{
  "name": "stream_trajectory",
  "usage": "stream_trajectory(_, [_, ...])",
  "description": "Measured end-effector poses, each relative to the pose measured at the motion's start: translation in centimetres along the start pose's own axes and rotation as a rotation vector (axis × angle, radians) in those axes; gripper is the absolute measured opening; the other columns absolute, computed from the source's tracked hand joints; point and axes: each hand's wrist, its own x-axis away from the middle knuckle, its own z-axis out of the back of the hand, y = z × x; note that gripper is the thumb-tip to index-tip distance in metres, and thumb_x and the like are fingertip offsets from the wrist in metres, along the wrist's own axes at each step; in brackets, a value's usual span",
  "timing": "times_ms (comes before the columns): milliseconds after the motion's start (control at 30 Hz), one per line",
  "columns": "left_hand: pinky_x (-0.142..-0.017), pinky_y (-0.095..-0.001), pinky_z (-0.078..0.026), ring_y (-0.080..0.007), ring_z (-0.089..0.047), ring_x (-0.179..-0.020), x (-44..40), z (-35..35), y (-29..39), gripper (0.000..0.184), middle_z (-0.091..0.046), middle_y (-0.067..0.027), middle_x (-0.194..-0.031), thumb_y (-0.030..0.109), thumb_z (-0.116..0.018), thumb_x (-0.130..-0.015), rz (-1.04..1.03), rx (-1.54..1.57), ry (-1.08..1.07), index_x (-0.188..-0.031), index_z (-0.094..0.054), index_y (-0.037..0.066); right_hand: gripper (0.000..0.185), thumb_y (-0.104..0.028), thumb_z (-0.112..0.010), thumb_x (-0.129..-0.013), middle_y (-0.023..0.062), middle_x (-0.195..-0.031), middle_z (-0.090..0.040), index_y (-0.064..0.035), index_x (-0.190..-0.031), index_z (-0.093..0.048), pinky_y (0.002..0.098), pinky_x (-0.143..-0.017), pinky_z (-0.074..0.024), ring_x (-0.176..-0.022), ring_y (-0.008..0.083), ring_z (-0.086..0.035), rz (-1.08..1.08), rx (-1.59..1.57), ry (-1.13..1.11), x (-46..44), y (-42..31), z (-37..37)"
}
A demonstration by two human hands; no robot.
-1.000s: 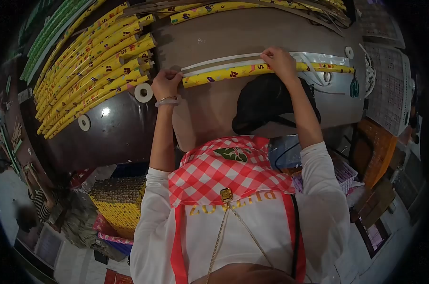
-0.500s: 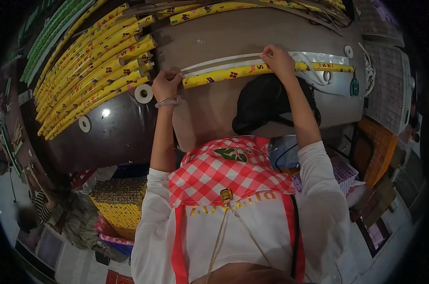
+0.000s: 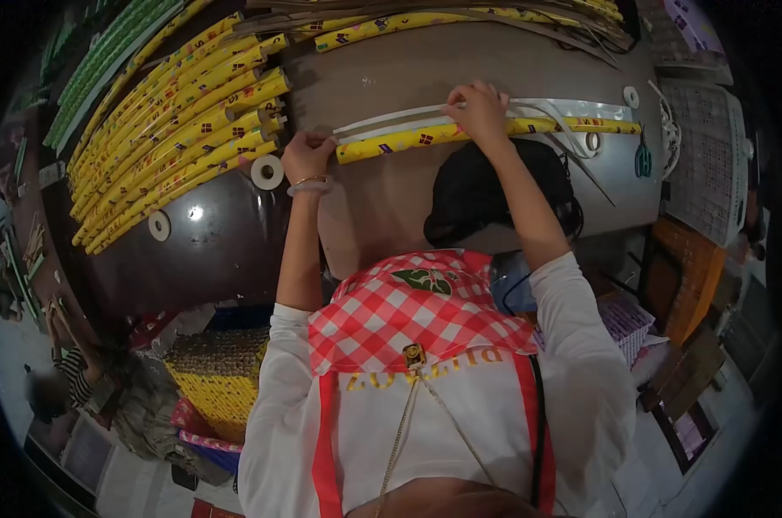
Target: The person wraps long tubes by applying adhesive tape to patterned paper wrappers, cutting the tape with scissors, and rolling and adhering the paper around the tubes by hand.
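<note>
A long yellow patterned roll (image 3: pixel 400 141) lies across the brown table, with a white-edged strip (image 3: pixel 382 120) along its far side. At the roll's left end, my left hand (image 3: pixel 309 155) is closed, its thumb and forefinger pinching the strip's end. My right hand (image 3: pixel 480 110) is closed on the strip farther right, above the roll. From there a loose pale band (image 3: pixel 553 115) curls down to the right, over the roll. A black cloth bag (image 3: pixel 495 192) lies under my right forearm.
Many yellow rolls (image 3: pixel 175 129) are stacked at the left. Tape rolls (image 3: pixel 267 173) lie beside them. Green-handled scissors (image 3: pixel 642 161) and a white cord (image 3: pixel 670 129) are at the right. Another person (image 3: pixel 73 371) is at the far left.
My right hand has moved left along the strip, and the loose band has shifted, with a dark end now sticking out past the black bag. My left hand has stayed nearly in place.
</note>
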Motion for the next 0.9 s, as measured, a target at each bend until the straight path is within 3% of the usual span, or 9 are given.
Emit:
stream_trajectory(133, [-0.062,-0.0316,-0.049,-0.0217,-0.063,-0.065,-0.1,-0.1,-0.3,0.023,-0.065,-0.0076,-0.069,0.023,-0.072,-0.063,-0.007,-0.006,0.017,-0.074,-0.064,0.004,0.017,-0.03,-0.07,-0.066,0.0026,-0.079,-0.05,-0.0157,-0.071,-0.061,0.0369,-0.077,-0.028,-0.086,0.0222,-0.047,-0.03,-0.017,-0.083,-0.3,0.0,-0.6])
stream_trajectory(333, [-0.062,-0.032,-0.049,-0.0213,-0.063,-0.065,-0.3,-0.4,-0.8,0.02,-0.065,-0.0069,-0.07,0.022,-0.071,-0.064,-0.004,-0.005,0.022,-0.073,-0.064,0.006,0.014,-0.027,-0.068,-0.066,0.003,-0.078,-0.05,-0.0163,-0.07,-0.061,0.0376,-0.076,-0.0278,-0.084,0.0227,-0.048,0.028,0.024,-0.003,-0.3,2.4,0.2])
stream_trajectory(467, [-0.061,-0.0322,-0.049,-0.0213,-0.063,-0.066,-0.2,-0.6,-0.8,0.02,-0.065,-0.0063,-0.071,0.022,-0.071,-0.063,-0.018,0.008,0.013,-0.073,-0.064,0.007,0.014,-0.026,-0.068,-0.066,0.0036,-0.08,-0.051,-0.0158,-0.072,-0.061,0.0392,-0.077,-0.0285,-0.088,0.0234,-0.049,-0.053,0.04,-0.074,-0.3,3.2,0.5])
stream_trajectory(700, [-0.062,-0.0327,-0.049,-0.0216,-0.062,-0.067,-0.2,-0.5,-0.6,0.021,-0.065,-0.0043,-0.07,0.024,-0.071,-0.062,0.013,-0.017,0.014,-0.073,-0.065,0.008,0.018,-0.029,-0.069,-0.065,0.0028,-0.081,-0.053,-0.016,-0.073,-0.061,0.0428,-0.08,-0.0297,-0.087,0.0238,-0.051,-0.068,-0.028,-0.184,-1.1,-1.8,-0.9])
stream_trajectory(900, [-0.063,-0.0337,-0.049,-0.0221,-0.062,-0.071,0.3,-0.1,0.1,0.021,-0.065,-0.0058,-0.074,0.023,-0.07,-0.063,0.056,-0.024,0.012,-0.076,-0.065,0.007,0.019,-0.031,-0.069,-0.065,0.0022,-0.081,-0.054,-0.016,-0.073,-0.061,0.0433,-0.079,-0.0306,-0.086,0.0228,-0.052,-0.105,-0.013,-0.217,-1.2,-0.8,0.0])
